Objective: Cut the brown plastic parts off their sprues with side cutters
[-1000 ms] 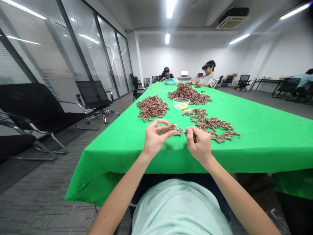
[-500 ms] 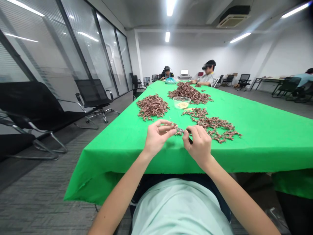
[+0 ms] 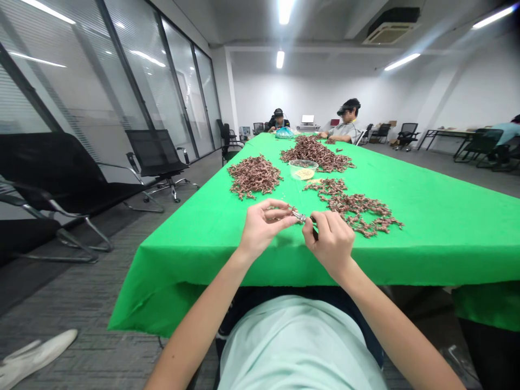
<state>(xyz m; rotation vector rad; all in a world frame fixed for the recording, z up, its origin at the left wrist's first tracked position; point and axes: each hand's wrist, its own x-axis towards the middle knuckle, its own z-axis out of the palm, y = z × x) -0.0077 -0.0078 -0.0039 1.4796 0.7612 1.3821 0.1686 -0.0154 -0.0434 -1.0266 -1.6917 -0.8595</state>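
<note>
One tool (image 3: 299,216) in right-hand fingers (image 3: 323,221)

"Where's the light from?"
"Ceiling tubes (image 3: 286,11), bright and white; the nearest flares, and the glass partition (image 3: 153,86) throws back reflections."
"Shadows?"
"Soft below the hands (image 3: 260,226), deeper under the counter (image 3: 430,203)."
"Sharp?"
"Mostly, though the edges stretch and the upper right corner darkens."

From the wearer's head, the lone camera looked forward and down, close above the shirt front (image 3: 300,346) and the fingers (image 3: 274,203), then lengthwise along the bench (image 3: 426,206) to the far wall (image 3: 312,84), catching ceiling (image 3: 252,24) up top.
</note>
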